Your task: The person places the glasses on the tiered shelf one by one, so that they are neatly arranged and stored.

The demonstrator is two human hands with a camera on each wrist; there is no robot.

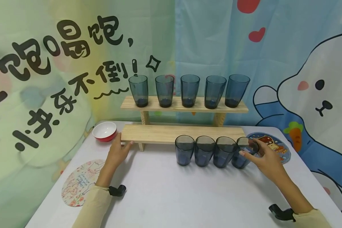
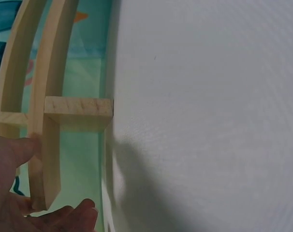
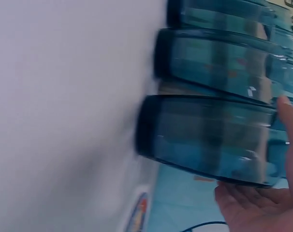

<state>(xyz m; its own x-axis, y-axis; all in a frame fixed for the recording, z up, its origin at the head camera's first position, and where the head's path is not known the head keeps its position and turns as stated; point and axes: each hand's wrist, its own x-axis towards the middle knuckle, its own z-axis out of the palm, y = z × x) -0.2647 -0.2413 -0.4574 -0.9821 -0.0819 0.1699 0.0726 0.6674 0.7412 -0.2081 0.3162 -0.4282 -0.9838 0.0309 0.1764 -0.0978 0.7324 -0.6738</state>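
Observation:
A two-tier wooden shelf (image 1: 182, 133) stands on the table. My left hand (image 1: 119, 152) holds the left end of its lower board; in the left wrist view the thumb (image 2: 25, 149) lies against the board and the fingers reach around its end. Several blue tinted glasses (image 1: 190, 91) stand in a row on the upper board. In front of the lower board, several more glasses (image 1: 204, 153) stand upright on the table. My right hand (image 1: 269, 160) grips the rightmost glass (image 3: 209, 140) near its rim, thumb in front and fingers on its far right side.
A red bowl with a white inside (image 1: 104, 130) sits left of the shelf. A round patterned mat (image 1: 79, 186) lies under my left forearm, and a blue round mat (image 1: 282, 152) lies behind my right hand. Printed curtains hang behind the white table (image 1: 188, 199).

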